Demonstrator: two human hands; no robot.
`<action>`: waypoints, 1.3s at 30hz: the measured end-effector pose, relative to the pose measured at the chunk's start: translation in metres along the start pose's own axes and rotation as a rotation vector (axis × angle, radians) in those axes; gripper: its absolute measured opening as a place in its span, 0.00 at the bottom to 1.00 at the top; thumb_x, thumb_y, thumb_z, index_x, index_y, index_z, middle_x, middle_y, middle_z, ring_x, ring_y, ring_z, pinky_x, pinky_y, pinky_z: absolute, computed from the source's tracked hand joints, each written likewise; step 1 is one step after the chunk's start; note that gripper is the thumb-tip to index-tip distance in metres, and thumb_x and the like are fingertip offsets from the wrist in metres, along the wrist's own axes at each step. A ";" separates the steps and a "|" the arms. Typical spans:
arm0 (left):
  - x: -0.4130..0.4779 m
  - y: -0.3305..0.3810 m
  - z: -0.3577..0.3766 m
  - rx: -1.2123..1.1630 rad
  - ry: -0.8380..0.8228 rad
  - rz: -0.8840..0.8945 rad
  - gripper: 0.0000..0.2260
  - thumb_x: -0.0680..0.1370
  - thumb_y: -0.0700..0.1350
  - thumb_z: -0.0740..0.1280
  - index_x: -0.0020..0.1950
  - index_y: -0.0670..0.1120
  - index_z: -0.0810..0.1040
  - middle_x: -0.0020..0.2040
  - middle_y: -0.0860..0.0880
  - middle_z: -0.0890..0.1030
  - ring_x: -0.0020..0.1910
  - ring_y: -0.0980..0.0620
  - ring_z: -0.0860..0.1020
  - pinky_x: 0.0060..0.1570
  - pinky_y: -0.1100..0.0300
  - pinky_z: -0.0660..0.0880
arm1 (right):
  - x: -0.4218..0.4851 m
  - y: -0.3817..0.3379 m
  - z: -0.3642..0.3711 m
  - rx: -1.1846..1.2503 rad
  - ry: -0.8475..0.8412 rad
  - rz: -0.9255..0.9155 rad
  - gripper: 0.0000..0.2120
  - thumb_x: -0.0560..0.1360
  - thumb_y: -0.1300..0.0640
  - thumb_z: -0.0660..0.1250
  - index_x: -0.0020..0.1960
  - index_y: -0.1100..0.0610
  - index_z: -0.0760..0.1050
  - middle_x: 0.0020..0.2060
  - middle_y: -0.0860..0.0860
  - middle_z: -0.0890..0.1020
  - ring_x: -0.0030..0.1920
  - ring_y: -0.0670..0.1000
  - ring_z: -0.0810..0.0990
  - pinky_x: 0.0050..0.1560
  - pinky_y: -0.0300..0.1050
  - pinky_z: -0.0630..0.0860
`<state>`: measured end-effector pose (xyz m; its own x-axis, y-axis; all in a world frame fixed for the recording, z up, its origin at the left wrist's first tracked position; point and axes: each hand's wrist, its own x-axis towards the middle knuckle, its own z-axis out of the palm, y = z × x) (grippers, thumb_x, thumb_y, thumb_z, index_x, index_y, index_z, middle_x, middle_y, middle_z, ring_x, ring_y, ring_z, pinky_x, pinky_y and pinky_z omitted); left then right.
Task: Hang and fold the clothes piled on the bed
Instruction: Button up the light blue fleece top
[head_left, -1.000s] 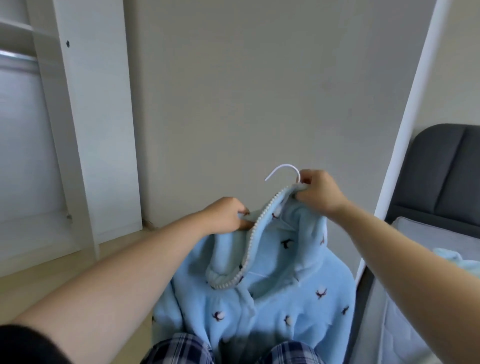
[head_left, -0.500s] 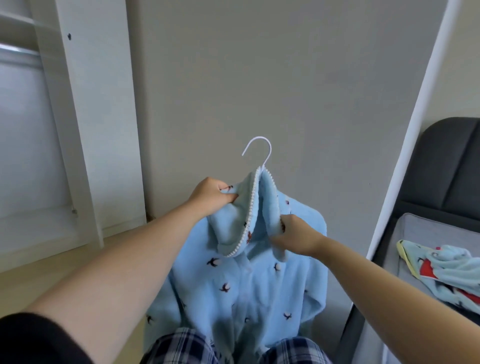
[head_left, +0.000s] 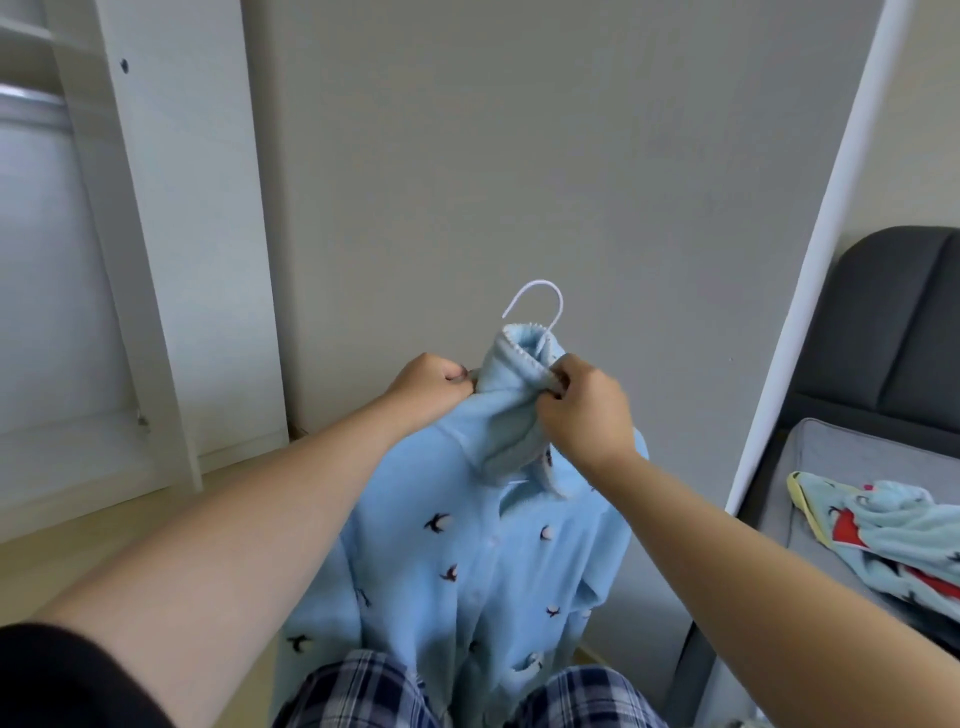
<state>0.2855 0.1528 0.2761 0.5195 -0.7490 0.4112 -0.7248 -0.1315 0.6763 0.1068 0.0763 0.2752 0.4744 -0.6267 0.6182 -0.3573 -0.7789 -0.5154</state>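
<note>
Top (head_left: 483, 545): blue fleece on a hanger, held in mid-air before the wall, collar up, long axis vertical, hanging down to the knees.
Hanger (head_left: 540, 306): white hook stands clear above the collar, its opening turned left.
Left hand (head_left: 431, 384): fist closed on the collar's left side.
Right hand (head_left: 582, 410): fingers pinching the collar's right side. Both hands are about level and equally near.
Wardrobe (head_left: 182, 234): open, to the left, free air between.
Bed (head_left: 857, 467): to the right, more clothes (head_left: 893, 530) piled on it.

Blue, perhaps fleece, top (head_left: 483, 545) in both hands (head_left: 431, 379) (head_left: 582, 410)
</note>
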 end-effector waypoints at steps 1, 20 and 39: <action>0.000 0.000 -0.002 0.003 -0.012 0.016 0.23 0.76 0.44 0.67 0.25 0.48 0.58 0.23 0.53 0.59 0.28 0.54 0.57 0.29 0.58 0.55 | -0.001 0.002 0.001 0.082 0.017 -0.002 0.10 0.68 0.64 0.61 0.33 0.56 0.62 0.25 0.49 0.68 0.28 0.51 0.65 0.29 0.46 0.62; -0.001 0.146 -0.102 -0.060 -0.007 0.118 0.18 0.69 0.51 0.76 0.31 0.47 0.67 0.31 0.49 0.63 0.33 0.53 0.63 0.32 0.60 0.60 | 0.048 -0.032 -0.102 -0.140 0.392 0.163 0.06 0.75 0.60 0.57 0.48 0.57 0.72 0.44 0.55 0.79 0.49 0.60 0.74 0.49 0.48 0.60; -0.045 0.202 -0.147 0.453 0.028 0.108 0.19 0.73 0.60 0.67 0.30 0.47 0.74 0.31 0.51 0.76 0.38 0.47 0.76 0.38 0.59 0.69 | 0.038 -0.099 -0.188 -0.124 0.039 0.272 0.06 0.67 0.55 0.62 0.36 0.58 0.71 0.32 0.53 0.77 0.31 0.53 0.76 0.29 0.40 0.68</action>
<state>0.1825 0.2557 0.4837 0.4380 -0.7568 0.4851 -0.8966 -0.3288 0.2967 0.0093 0.1254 0.4611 0.3175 -0.8112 0.4910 -0.5639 -0.5778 -0.5900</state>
